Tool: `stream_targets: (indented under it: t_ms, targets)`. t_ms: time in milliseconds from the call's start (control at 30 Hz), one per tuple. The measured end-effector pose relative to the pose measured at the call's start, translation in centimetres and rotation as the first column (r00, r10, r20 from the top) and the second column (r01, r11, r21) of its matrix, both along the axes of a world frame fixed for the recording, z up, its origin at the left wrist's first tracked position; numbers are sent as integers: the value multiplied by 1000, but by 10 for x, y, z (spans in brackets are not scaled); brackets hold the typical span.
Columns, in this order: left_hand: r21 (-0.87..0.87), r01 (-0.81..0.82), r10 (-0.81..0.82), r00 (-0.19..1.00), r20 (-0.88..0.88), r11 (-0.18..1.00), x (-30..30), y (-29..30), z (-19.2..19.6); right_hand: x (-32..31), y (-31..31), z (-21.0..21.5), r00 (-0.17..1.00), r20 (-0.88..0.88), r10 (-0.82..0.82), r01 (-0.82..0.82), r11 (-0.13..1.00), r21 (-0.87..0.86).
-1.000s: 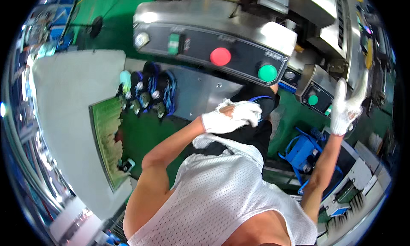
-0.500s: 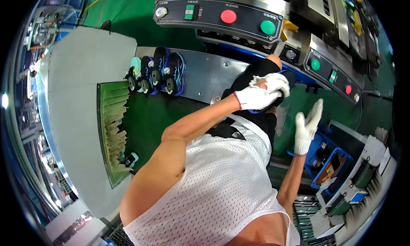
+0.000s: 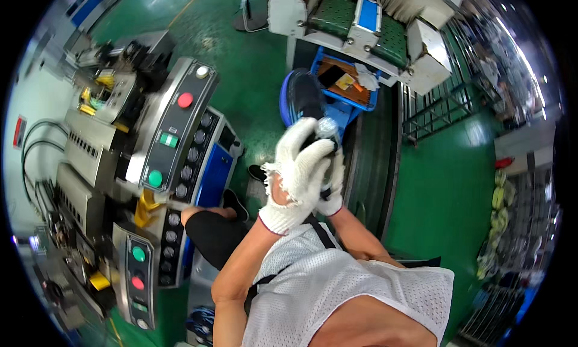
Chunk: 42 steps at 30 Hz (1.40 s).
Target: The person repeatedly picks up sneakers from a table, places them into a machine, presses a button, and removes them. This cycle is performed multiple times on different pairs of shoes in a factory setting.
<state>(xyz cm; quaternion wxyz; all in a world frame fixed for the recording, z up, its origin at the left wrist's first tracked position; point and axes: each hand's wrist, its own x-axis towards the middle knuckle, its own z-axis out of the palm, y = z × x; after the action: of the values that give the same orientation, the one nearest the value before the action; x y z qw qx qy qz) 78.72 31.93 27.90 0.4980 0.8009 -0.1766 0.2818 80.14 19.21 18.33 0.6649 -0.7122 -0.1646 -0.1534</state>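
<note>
A black sneaker (image 3: 306,97) with a blue-purple sole is held out in front of my body, its toe pointing away. My left hand (image 3: 295,178), in a white knit glove torn near the thumb, grips its ankle end from above. My right hand (image 3: 336,181), also gloved in white, closes on the shoe's right side and is partly covered by the left. A crumpled whitish wad (image 3: 327,128) shows at the shoe's opening, beside my left fingertips. The heel is mostly hidden by the gloves.
Machines with button panels (image 3: 174,130) stand at left, near my knee. Ahead is a machine with green belts (image 3: 333,15) and bristles; below it sits a blue crate (image 3: 370,100) with a phone-like black item. A metal rack (image 3: 445,115) is at right. More sneakers (image 3: 200,324) lie lower left.
I have turned to the right, away from the bench of shoes and toward the belt machine. My right hand, open and apart before, now joins the left on the sneaker.
</note>
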Motion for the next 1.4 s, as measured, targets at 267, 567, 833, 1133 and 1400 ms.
stream_targets:
  t_ms: [267,567,833,1133,1400]
  targets:
    - [78,152,-129,961,-246,985,-56,30,-54,247,-166,-35,874,-97,-476,408,828,-384]
    - [96,-491,468,727,-502,866,-172,56,-110,551,-310,-128,803,108,-587,322,274,-906]
    - [296,-824,809,290,-511,482,-273,87,-110,579,-334,-62,501,244,-830,489,39,-872]
    - [621,-768,813,-457,-361,-157,-572,97,-145,375,-201,-164,808,339,-482,523,321,-790]
    - [802,-575,785,-420,-456,158,-722,144,-170,145,-5,-169,981,-165,105,-195,459,-867]
